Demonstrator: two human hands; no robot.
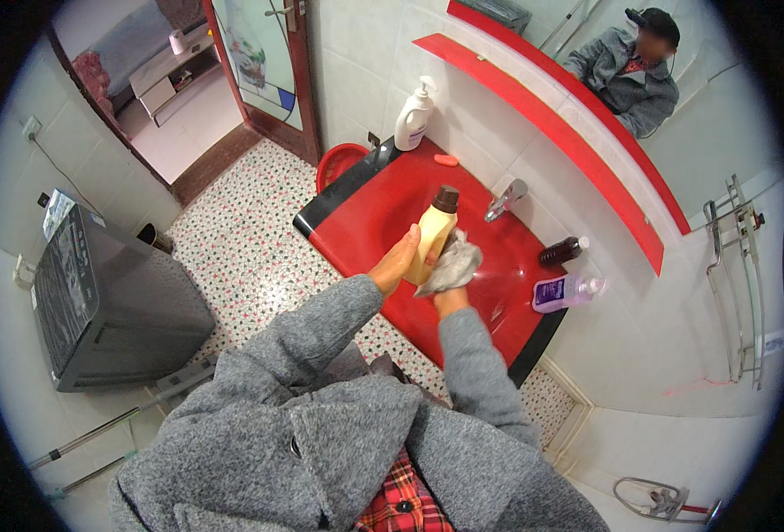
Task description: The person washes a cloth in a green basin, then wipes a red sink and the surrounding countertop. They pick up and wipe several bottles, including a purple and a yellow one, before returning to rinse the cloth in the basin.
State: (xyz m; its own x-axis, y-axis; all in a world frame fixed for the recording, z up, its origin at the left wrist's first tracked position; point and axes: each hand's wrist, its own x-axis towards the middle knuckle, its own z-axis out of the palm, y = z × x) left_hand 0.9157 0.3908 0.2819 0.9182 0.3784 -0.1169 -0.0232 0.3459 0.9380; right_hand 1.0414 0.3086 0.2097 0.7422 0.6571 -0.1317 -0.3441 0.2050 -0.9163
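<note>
Over the red washbasin, my left hand is shut on a pale yellow plastic bottle with a brown cap, held slightly tilted. My right hand grips a crumpled greyish-white cloth, pressed against the bottle's right side; the cloth hides most of its fingers. A chrome faucet stands at the basin's back, just beyond the bottle.
A white pump bottle and a pinkish-red bar lie at the basin's back left. A dark bottle and a purple pump bottle stand at the right. A red shelf juts above; a washing machine stands left.
</note>
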